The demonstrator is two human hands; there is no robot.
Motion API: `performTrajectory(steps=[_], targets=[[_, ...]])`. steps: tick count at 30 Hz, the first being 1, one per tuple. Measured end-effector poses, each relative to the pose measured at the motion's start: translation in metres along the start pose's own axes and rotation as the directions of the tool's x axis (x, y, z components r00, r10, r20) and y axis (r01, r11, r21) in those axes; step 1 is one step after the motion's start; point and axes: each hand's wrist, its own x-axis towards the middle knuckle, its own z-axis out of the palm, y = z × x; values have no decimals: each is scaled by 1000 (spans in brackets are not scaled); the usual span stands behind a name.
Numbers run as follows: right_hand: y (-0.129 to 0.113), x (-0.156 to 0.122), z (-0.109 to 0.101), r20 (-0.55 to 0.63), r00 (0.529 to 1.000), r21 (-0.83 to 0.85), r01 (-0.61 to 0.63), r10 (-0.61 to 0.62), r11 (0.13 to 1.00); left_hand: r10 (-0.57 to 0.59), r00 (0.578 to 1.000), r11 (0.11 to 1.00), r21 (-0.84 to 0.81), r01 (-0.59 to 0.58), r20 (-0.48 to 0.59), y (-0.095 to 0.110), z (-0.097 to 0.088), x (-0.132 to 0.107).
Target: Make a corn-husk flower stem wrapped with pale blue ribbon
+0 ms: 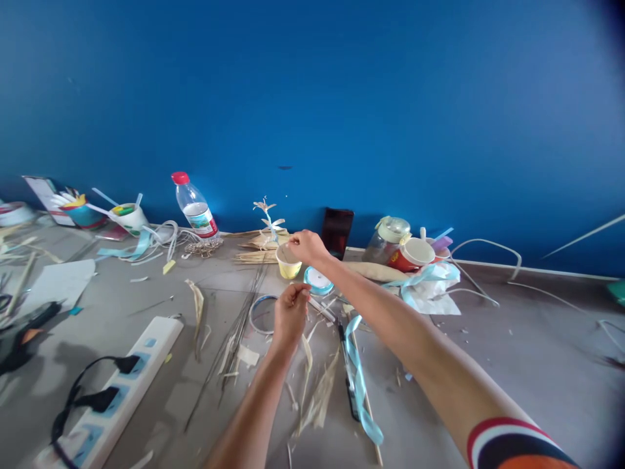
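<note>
My right hand is over the right rim of a small yellow paper cup, its fingers pinched together. Whatever sits between those fingertips, if anything, is too small to make out. Out of the cup rises a crafted flower with pale petals and a light blue stem. Closer to me, my left hand is closed in a pinch, with its content hidden. Just beyond it lies a spool of light blue ribbon, and a roll of tape is to its left.
Thin wires, dried husk scraps, a black cutter and a curled blue ribbon litter the table. A power strip lies left. Along the blue wall stand a bottle, a phone and a glass jar.
</note>
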Motion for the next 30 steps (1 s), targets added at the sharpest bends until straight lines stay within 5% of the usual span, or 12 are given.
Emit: performTrajectory(steps=[9, 13, 16, 21, 30], targets=[[6, 1, 0, -78, 997, 43, 12, -8, 999, -11, 1000, 1000, -13, 11, 11, 4, 1, -1], [9, -12, -14, -204, 979, 154, 25, 7, 988, -7, 1000, 999, -34, 7, 17, 3, 1, -1], [12, -41, -29, -298, 954, 335, 71, 35, 940, 14, 1000, 998, -55, -12, 27, 3, 3, -3], [28, -118, -39, -193, 978, 489, 23, 82, 872, 66, 996, 997, 33, -68, 64, 2, 6, -6], [51, -220, -31, -267, 954, 413, -11, 133, 911, 280, 960, 919, 283, -273, 17, 2, 5, -11]])
